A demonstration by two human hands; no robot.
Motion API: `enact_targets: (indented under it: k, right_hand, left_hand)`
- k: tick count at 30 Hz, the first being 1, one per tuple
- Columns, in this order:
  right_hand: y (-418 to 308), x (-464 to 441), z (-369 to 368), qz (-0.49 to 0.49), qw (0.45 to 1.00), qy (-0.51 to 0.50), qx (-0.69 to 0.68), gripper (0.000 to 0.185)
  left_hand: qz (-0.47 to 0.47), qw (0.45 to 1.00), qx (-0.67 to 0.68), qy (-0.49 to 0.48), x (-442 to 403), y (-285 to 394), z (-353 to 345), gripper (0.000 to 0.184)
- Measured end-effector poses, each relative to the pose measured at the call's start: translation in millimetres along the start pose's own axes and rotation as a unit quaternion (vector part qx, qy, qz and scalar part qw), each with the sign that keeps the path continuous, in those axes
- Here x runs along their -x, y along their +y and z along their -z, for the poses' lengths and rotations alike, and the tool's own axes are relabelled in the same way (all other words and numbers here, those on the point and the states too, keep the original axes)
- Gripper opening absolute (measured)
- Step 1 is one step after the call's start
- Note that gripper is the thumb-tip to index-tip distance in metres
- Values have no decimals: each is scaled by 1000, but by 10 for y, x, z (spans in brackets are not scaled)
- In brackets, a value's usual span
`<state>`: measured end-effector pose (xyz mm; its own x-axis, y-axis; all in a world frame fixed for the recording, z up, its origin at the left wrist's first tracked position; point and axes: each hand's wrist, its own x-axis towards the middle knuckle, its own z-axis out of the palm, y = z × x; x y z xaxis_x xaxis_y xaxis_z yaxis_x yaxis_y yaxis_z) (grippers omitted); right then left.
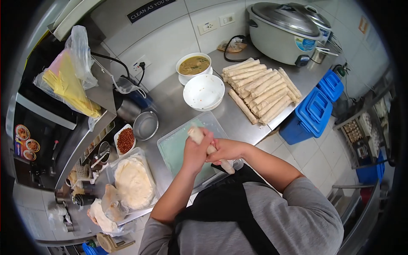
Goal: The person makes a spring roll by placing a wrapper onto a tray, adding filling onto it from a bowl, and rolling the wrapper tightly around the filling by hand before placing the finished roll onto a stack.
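Note:
A pale, uncooked spring roll [196, 134] is held above the work surface in both hands. My left hand [197, 148] has its fingers wrapped round the upper part. Lower down, my right hand [224, 150] closes on the same roll, and its free end sticks out below. Under the hands lies a translucent greenish tray [172, 148], partly hidden by my forearms. To the right, a stack of similar spring rolls [263, 87] lies on the steel counter [170, 95]. On the left, a plastic container [151, 180] holds round, pale wrappers [134, 182].
Behind the tray stand a white bowl [204, 91] and a bowl of soupy filling [194, 66]. A metal bowl [145, 126] and a dish of reddish peanuts [126, 141] are at left. A large rice cooker [280, 38] stands at the back; blue bins [312, 112] are on the floor.

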<state>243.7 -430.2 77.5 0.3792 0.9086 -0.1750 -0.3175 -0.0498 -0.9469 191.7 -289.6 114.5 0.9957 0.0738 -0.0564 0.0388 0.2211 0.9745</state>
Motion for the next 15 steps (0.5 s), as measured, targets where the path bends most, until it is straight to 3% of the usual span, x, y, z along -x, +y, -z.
enact_targets:
  k: [1,4,6,10,12,14,15]
  right_hand:
    - [30,46,49,-12,993,-21,-118,14]
    - [35,266,274,-37,978,-78,-190,11]
    - [49,414,348,-46,975,-84,-202,12]
    - [83,604,587,-73,950,-181,-245,14]
    - [45,661,686,-61,919,-271,-282,16]
    - [57,695,712,-51,899,-308,-306,17]
    - [35,705,709,-43,878,-344,-329,18]
  left_hand:
    - [12,999,38,-12,-68,-4,-68,12]
    - [22,996,85,-15,-159,38,-336,15]
    - [9,986,157,60,-210,25,-498,18]
    - [-23,988,151,40,-273,134,-713,23]
    - [-18,979,201,-33,-334,231,-732,27]
    - [-5,977,210,-33,-396,262,-758,29]
    - [-29,950,285,-121,-466,242,-722,29]
